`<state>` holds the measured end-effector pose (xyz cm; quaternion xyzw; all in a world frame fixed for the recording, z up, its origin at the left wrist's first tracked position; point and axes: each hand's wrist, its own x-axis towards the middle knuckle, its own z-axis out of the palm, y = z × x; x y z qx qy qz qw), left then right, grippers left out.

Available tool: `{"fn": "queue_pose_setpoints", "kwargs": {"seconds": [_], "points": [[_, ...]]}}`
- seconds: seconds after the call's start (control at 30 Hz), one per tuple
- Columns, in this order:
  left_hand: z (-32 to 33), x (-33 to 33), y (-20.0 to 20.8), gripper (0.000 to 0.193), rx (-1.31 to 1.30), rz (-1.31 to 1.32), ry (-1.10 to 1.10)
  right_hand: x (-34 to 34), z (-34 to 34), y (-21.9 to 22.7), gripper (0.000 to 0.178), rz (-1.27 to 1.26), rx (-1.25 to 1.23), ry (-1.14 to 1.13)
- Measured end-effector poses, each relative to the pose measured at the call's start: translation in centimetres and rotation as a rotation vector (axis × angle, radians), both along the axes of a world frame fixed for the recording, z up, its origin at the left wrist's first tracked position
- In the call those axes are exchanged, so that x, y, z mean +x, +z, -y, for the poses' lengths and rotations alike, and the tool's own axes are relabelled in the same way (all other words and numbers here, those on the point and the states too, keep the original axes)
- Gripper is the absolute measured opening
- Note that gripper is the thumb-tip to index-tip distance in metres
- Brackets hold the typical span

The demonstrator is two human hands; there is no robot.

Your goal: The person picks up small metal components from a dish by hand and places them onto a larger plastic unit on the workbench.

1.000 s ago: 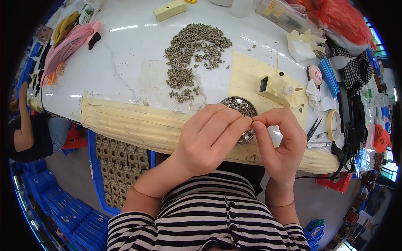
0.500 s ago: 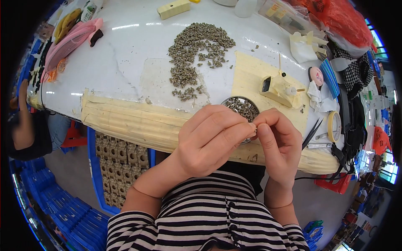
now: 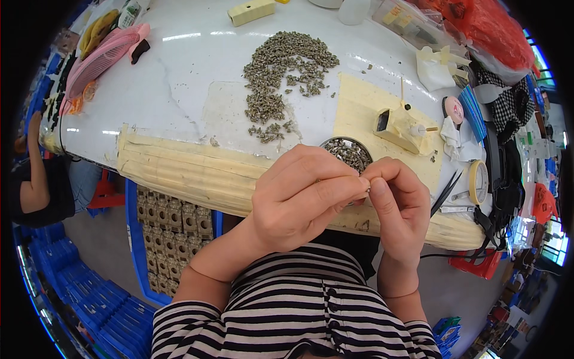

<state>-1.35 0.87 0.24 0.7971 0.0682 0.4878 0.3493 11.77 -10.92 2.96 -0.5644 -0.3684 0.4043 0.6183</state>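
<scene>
My left hand (image 3: 299,200) and my right hand (image 3: 397,206) meet over the table's front edge, thumbs and fingertips pinched together. Something tiny is between the fingertips, mostly hidden and too small to name. Right behind them stands a round metal dish (image 3: 368,152) filled with small metal parts (image 3: 347,152); my fingers cover its near side. Farther back, a curved heap of similar small metal pieces (image 3: 293,51) is spread on the white table (image 3: 185,84).
A taped block with a thin stick (image 3: 400,128) sits on a yellowish sheet (image 3: 353,113). At right lie a tape roll (image 3: 477,181) and black tweezers (image 3: 445,192). Below the table, a blue crate (image 3: 139,257) holds metal blocks (image 3: 173,242). Another person's arm (image 3: 37,167) shows at far left.
The pinched fingertips have shifted very slightly, still together. The whole view has moved a little. At far left, the other person's arm has changed position.
</scene>
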Motion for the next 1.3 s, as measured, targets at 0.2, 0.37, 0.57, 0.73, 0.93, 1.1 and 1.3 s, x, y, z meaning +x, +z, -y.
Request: {"fn": "queue_pose_setpoints", "kwargs": {"seconds": [0.2, 0.37, 0.57, 0.73, 0.93, 1.1, 1.3], "points": [[0.5, 0.5, -0.5, 0.022, 0.107, -0.011, 0.142, 0.0, -0.2, -0.4, 0.008, 0.447, 0.048, -0.156], [0.6, 1.0, -0.9, 0.024, 0.239, -0.035, 0.235, 0.1, -0.6, -0.7, 0.013, 0.922, 0.175, -0.251], [0.4, 1.3, -1.3, 0.025, 0.189, -0.079, 0.245, -0.2, -1.1, -0.5, 0.018, 1.244, 0.214, -0.260], [0.5, 1.0, -0.9, 0.027, 0.215, -0.090, 0.202, 0.7, -0.9, -0.3, 0.016, 0.966, 0.137, -0.235], [0.4, 0.8, -0.7, 0.027, 0.217, -0.079, 0.136, 1.0, -0.4, 0.0, 0.007, 0.613, 0.027, -0.195], [0.3, 0.6, -0.7, 0.025, 0.175, -0.055, 0.118, 0.6, -0.3, -0.4, 0.005, 0.443, -0.007, -0.153], [0.1, 0.3, -0.2, 0.022, 0.028, -0.005, 0.031, 0.0, -0.1, -0.4, 0.012, 0.058, -0.013, -0.011]]}}
